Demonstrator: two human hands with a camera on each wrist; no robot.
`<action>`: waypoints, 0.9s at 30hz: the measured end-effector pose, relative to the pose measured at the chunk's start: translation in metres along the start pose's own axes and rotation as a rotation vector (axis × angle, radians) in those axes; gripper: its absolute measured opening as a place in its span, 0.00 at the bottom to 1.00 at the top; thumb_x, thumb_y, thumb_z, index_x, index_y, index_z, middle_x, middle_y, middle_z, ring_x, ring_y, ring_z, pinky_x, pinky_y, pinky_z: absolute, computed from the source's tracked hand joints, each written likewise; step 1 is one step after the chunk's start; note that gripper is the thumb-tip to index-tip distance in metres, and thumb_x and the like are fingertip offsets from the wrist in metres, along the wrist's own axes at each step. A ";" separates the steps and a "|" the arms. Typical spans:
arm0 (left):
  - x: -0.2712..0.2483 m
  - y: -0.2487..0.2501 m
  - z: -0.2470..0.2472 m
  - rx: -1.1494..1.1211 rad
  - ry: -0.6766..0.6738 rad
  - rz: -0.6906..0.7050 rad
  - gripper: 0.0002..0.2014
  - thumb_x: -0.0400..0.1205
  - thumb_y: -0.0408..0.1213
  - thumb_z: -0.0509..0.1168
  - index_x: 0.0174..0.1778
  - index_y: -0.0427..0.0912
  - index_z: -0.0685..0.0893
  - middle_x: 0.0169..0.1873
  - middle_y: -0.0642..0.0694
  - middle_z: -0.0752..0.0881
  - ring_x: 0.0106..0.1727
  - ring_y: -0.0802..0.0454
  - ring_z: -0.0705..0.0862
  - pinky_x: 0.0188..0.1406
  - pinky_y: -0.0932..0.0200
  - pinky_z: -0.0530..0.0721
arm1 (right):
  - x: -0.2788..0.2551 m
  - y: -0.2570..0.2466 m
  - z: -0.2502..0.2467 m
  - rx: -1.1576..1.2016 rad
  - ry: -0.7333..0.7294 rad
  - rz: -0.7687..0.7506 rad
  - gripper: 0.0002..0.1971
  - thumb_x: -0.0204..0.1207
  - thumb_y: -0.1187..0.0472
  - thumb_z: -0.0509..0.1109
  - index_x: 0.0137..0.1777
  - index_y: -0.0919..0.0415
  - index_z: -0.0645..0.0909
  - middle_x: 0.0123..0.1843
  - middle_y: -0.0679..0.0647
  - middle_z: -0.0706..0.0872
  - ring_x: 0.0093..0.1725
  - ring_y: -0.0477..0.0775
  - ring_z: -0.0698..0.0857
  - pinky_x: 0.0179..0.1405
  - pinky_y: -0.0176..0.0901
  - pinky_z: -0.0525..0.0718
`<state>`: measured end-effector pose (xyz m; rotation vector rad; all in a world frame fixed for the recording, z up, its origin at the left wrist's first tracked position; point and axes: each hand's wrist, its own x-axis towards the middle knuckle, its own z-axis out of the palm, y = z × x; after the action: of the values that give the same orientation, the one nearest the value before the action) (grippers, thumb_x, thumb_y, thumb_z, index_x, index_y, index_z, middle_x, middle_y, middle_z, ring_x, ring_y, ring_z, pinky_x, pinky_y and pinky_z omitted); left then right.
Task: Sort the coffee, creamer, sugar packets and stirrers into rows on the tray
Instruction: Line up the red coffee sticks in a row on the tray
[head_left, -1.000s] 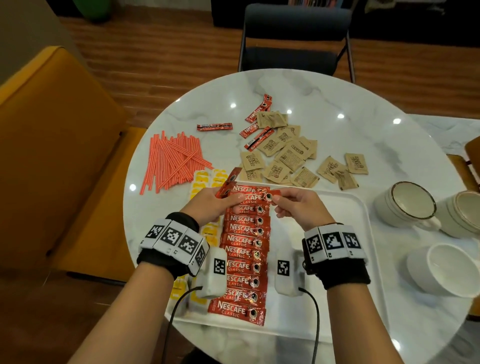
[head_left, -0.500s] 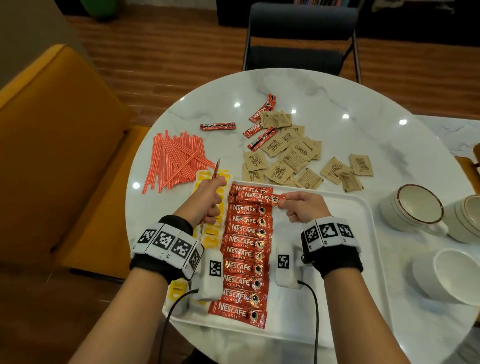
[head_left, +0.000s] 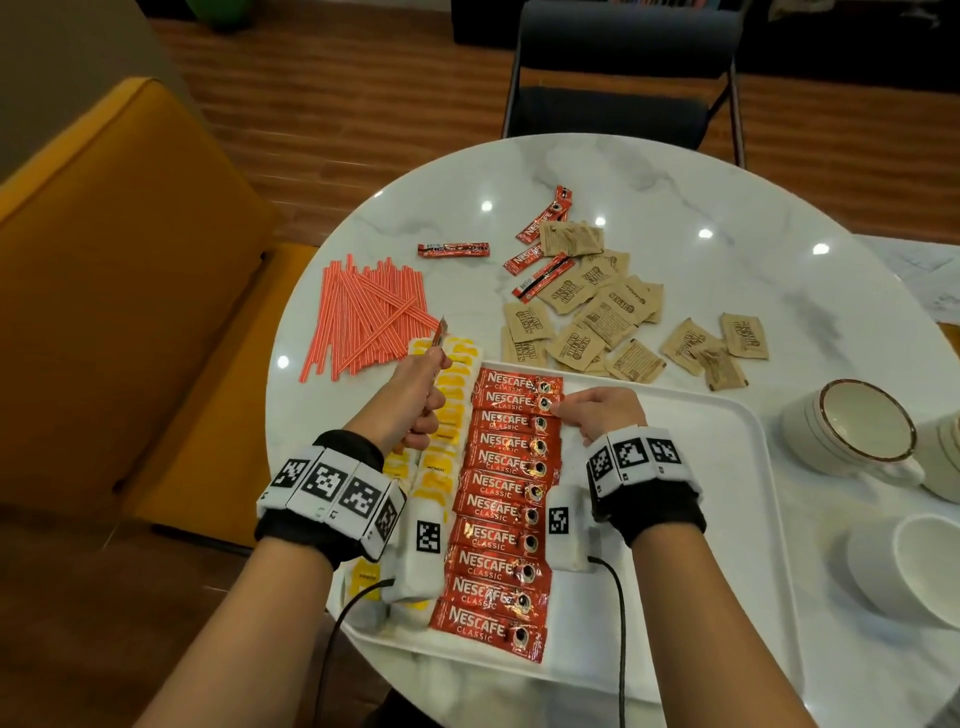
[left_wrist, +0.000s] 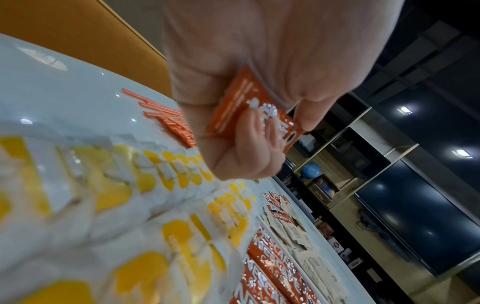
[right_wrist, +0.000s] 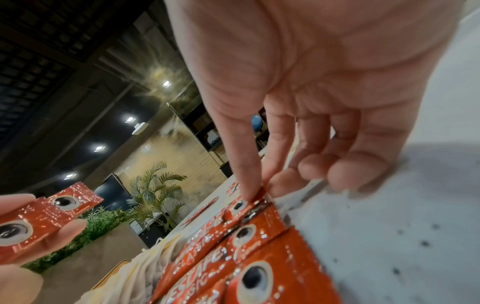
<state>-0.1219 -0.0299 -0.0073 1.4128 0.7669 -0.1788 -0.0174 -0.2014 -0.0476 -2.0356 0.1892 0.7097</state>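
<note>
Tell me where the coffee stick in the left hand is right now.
In the head view the coffee stick stands nearly upright in the left hand, left of the tray's coffee row, above the yellow creamer packets and beside the orange stirrers.

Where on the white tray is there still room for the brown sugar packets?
The white plastic tray is bare right of the red coffee stick row, past the right hand. Left is crowded: yellow-and-white creamer packets fill that side.
</note>
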 end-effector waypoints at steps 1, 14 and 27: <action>0.000 0.000 -0.001 0.003 -0.003 0.000 0.12 0.87 0.51 0.46 0.49 0.50 0.72 0.26 0.50 0.63 0.17 0.60 0.60 0.13 0.70 0.58 | 0.000 0.000 0.000 -0.006 0.002 0.000 0.09 0.68 0.63 0.76 0.31 0.57 0.80 0.41 0.56 0.85 0.29 0.45 0.75 0.33 0.36 0.75; 0.003 0.000 0.001 0.057 -0.026 0.011 0.14 0.87 0.50 0.47 0.51 0.49 0.75 0.28 0.49 0.68 0.19 0.59 0.63 0.14 0.69 0.61 | 0.005 0.002 0.000 -0.044 0.047 0.023 0.11 0.68 0.62 0.76 0.30 0.56 0.78 0.40 0.55 0.85 0.29 0.46 0.74 0.44 0.42 0.78; -0.014 0.006 0.027 0.365 -0.268 0.078 0.18 0.86 0.51 0.53 0.35 0.49 0.79 0.16 0.55 0.78 0.14 0.61 0.71 0.15 0.68 0.70 | -0.051 -0.026 -0.005 0.137 -0.302 -0.285 0.16 0.75 0.63 0.70 0.63 0.60 0.77 0.40 0.50 0.80 0.34 0.44 0.80 0.27 0.26 0.79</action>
<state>-0.1191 -0.0585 0.0051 1.7177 0.4703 -0.4555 -0.0463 -0.1984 0.0017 -1.7541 -0.2177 0.7886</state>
